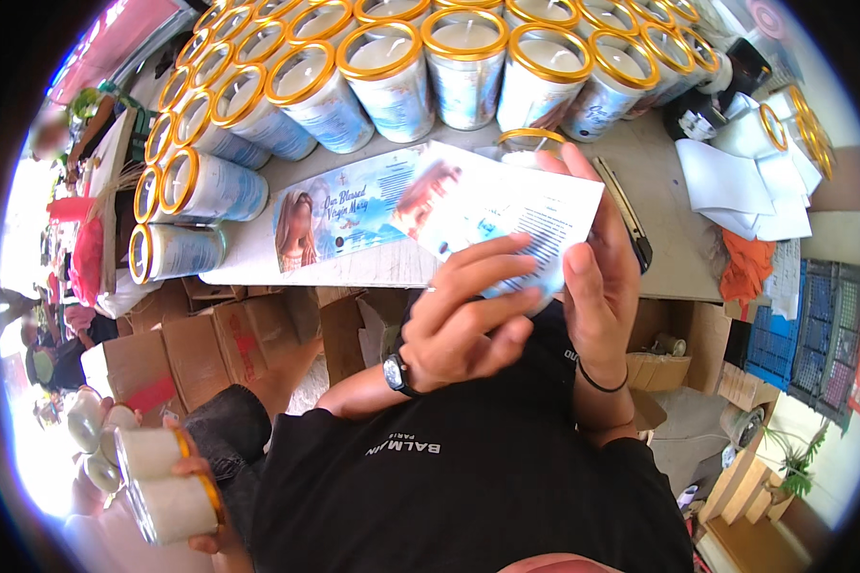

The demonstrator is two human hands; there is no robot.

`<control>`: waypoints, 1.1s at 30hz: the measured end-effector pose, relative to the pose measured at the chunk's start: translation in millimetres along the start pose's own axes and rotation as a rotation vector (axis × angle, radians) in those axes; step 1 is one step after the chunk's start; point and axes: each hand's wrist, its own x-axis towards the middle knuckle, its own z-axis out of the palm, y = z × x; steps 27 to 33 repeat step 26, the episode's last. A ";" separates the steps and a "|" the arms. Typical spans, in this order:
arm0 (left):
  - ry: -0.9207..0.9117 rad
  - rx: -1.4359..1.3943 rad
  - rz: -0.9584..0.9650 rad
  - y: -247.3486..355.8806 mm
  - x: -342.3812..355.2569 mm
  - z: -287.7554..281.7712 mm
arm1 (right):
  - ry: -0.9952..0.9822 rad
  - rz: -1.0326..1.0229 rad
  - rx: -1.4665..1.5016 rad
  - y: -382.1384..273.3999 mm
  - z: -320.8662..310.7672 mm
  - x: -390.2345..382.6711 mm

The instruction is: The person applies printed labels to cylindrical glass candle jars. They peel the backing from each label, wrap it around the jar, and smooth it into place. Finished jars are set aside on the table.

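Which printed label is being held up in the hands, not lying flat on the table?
The white-backed label gripped by the left hand and right hand; the other label lies flat on the table.

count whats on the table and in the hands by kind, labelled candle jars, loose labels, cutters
labelled gold-rimmed candle jars on the table: about 25, back rows partly cut off
printed labels: 2, one in both hands, one flat on the table
utility knife: 1
total: about 28

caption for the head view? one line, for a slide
Both hands, left hand and right hand, hold a printed label over a table lined with gold-rimmed candle jars.
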 end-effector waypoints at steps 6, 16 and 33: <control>0.039 -0.554 -0.584 10.4 16.5 6.6 | -0.189 -0.109 -0.335 -4.3 -13.6 -0.8; -0.062 -0.360 -0.662 4.1 40.3 23.6 | -0.262 -0.115 -0.387 -11.4 -31.3 -7.4; 0.001 -0.123 -0.771 -6.8 10.1 3.7 | 0.363 -0.300 -0.760 -99.5 -16.3 -50.5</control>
